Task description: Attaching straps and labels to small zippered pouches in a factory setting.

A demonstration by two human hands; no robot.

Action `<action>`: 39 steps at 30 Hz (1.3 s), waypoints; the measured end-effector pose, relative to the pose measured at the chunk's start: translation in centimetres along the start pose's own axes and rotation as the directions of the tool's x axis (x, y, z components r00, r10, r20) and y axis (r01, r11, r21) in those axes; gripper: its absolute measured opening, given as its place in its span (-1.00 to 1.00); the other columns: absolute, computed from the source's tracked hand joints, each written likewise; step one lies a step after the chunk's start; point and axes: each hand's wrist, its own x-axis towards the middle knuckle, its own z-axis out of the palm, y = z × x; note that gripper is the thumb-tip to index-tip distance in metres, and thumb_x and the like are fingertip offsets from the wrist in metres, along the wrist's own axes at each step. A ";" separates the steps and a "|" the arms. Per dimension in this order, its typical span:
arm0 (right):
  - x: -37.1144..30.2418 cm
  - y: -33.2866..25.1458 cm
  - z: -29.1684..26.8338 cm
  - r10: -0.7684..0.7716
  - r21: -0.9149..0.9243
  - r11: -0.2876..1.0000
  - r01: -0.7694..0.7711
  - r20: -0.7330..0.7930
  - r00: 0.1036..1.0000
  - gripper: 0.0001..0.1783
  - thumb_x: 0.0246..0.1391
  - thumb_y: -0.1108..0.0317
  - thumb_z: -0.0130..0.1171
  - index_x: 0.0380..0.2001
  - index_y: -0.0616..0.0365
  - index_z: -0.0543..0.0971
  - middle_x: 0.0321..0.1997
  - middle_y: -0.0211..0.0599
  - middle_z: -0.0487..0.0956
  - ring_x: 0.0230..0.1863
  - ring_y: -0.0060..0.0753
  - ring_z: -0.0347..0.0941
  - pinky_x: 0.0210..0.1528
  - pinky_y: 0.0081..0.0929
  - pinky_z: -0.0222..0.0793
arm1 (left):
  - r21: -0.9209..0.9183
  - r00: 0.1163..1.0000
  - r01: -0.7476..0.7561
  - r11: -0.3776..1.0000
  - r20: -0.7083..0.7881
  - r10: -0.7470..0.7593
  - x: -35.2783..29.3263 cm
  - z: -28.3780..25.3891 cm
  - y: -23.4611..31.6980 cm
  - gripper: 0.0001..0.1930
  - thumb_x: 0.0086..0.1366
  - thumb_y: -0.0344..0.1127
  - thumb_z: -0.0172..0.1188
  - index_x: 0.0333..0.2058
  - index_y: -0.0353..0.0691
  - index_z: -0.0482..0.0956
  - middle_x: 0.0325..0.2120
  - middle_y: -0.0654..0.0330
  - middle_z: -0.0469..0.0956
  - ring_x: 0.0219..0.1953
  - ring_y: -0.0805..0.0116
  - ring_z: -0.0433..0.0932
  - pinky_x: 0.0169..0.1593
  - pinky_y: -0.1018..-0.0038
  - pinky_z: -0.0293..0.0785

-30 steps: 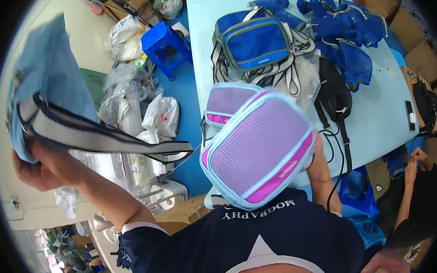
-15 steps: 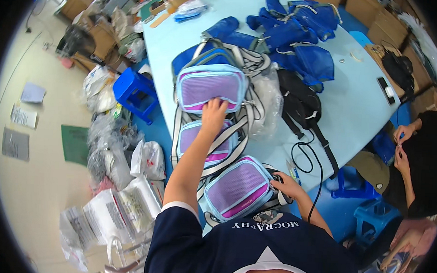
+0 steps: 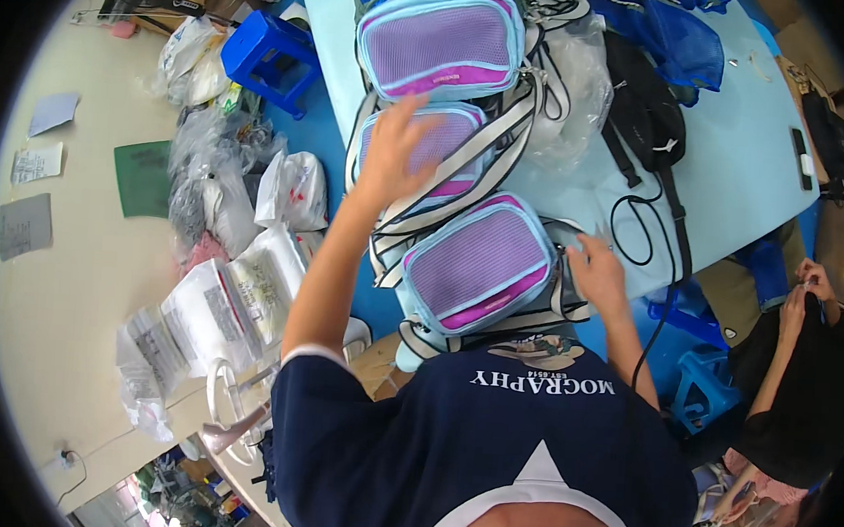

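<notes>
Left hand (image 3: 396, 154): positioned over the middle bag (image 3: 458, 129), fingers extended and parted, outline blurred. No item is visible in its grasp; contact with the bag cannot be determined. Right hand (image 3: 595, 274): positioned at the right end of the near bag (image 3: 479, 259), half open, thumb and forefinger apart. No firm grip is visible; contact with the bag's end or the strap there cannot be determined.

The near bag, middle bag and far bag (image 3: 440, 41) are of one type: a rounded rectangular body, a front panel of purple mesh, light blue edge binding and a magenta strip along the lower front. The straps (image 3: 486, 143) are flat webbing, off-white with dark edges. One run of webbing crosses the middle bag diagonally.

The three bags form a row on the smooth, pale blue table (image 3: 741, 190). The near bag lies tilted at the table edge, in front of the person's torso, to the right of the left forearm and just left of the right hand. The far bag lies beyond the left fingertips. Right of the row are a crumpled clear plastic bag (image 3: 573, 104) and a black fabric bag (image 3: 645, 108) with narrow straps.
</notes>
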 end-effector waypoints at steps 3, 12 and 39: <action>0.9 -2.0 -0.4 -0.175 0.039 0.983 0.179 -0.091 0.980 -0.45 -0.10 0.17 0.24 -0.04 0.23 0.44 -0.09 -0.05 0.48 -0.05 -0.06 0.41 -0.02 -0.26 0.33 | 0.110 0.950 0.145 0.983 0.261 -0.169 -8.3 0.7 1.8 -0.27 -0.09 -0.27 0.32 0.14 0.08 0.29 0.24 -0.07 0.00 0.31 -0.07 -0.06 0.23 -0.14 -0.18; 2.1 -4.1 4.3 -0.405 -0.142 0.901 0.409 0.057 0.912 -0.17 -0.20 0.01 0.29 0.15 0.07 0.26 0.10 -0.09 0.31 0.08 0.00 0.25 0.11 -0.20 0.19 | 0.355 0.940 0.259 0.898 0.122 -0.319 -7.2 6.7 -1.0 -0.05 -0.22 -0.37 0.38 0.22 0.16 0.13 0.24 -0.04 0.00 0.29 -0.03 -0.02 0.18 -0.16 -0.06; 2.6 -4.7 4.1 -0.128 -0.111 0.983 0.146 0.159 0.979 -0.13 -0.26 -0.07 0.32 0.15 -0.03 0.27 0.07 -0.08 0.36 0.06 -0.01 0.32 0.03 -0.20 0.28 | 0.259 0.936 0.351 0.900 -0.127 -0.328 7.1 10.9 -7.4 -0.27 -0.09 -0.45 0.24 0.14 -0.10 0.21 0.11 0.01 0.23 0.17 -0.06 0.14 0.12 0.05 0.08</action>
